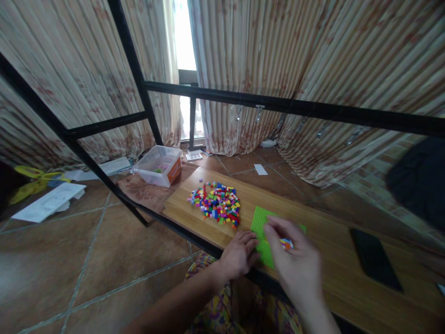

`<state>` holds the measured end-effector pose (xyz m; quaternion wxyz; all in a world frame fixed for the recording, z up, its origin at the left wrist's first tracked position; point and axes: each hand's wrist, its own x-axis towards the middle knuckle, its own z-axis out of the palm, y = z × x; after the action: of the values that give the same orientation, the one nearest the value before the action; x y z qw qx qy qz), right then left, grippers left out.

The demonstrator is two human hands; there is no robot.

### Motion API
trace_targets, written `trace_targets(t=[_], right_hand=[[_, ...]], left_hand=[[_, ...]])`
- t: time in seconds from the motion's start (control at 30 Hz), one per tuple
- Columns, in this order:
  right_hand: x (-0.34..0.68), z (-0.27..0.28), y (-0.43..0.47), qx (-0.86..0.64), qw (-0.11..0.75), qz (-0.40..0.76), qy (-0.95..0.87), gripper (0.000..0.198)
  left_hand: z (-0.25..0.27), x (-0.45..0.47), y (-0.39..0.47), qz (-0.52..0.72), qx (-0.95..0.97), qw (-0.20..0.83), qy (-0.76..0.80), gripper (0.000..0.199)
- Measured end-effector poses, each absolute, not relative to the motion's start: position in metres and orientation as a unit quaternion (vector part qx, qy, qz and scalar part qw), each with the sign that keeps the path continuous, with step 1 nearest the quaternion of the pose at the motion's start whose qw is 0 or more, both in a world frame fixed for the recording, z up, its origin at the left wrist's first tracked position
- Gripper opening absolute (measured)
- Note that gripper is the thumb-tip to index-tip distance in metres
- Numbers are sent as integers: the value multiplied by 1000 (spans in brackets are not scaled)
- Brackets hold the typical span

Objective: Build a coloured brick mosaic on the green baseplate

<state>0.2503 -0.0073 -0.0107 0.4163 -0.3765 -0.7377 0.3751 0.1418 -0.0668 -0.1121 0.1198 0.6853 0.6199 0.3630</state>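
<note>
A green studded baseplate [259, 227] lies on the wooden tabletop in front of me. Against its left edge rests my left hand [239, 253], fingers curled and gripping the plate's edge. My right hand [299, 260] is over the plate, thumb and forefinger pinched together; anything between them is too small or blurred to make out. Partly hidden beneath the right hand, a few colored bricks [287, 243] in white, blue and orange show on the plate. To the left of the plate spreads a heap of small multicolored toy bricks [217, 202].
A dark flat slab [375, 258] lies on the right of the table [327, 227]. Behind the table's left end stands a clear plastic bin [158, 165] with a few pieces inside. A black metal frame [243, 98] crosses the view. White papers [48, 202] lie on the tiled floor.
</note>
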Motion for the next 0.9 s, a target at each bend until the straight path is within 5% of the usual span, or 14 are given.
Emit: trace_targets(t=[0.33,0.43,0.63,0.9], right_hand=[[175,-85,6,-417,208,212,-859,25],[174,-91,5,-418,233,279,-832,24],[194,-76,-9,-347,336,590,-647,27],[217,-39,-33,-309,366,610,-631,22]], left_hand=[[-107,136,-140,403,621,177,649,46],[-101,124,-145,440,556,180,681,38],[-82,108,-129,578,375,241,683,33],[-47,105,-110,629,381,296,609,23]])
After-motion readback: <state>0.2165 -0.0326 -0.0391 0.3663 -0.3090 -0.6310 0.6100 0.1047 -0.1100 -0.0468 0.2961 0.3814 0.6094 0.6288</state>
